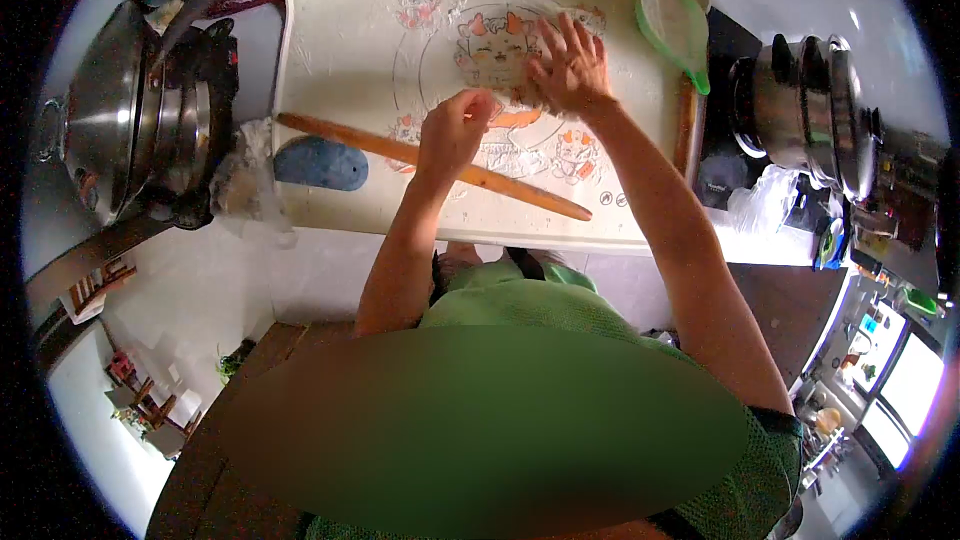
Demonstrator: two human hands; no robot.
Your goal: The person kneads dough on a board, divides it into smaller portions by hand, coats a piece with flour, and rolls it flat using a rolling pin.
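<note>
My left hand (456, 132) is over the printed pastry mat (340, 60), its fingers curled together; what they hold, if anything, is too small to tell. Fingers spread, my right hand (573, 68) lies on the mat beside the printed cartoon figure, with flour smears around it. A long wooden rolling pin (520, 190) lies slanted across the mat's front part, passing by my left wrist. At the mat's left front edge is a blue oval scraper (322, 163). Near the back right corner rests a green-rimmed strainer (672, 28).
Steel pots stand on both sides, a large lidded one (110, 115) at left and another (800, 110) at right. A clear plastic bag (245, 180) is by the mat's left edge, and a white bag (765, 202) sits at the right. A brown wooden rod (688, 135) lies along the right edge.
</note>
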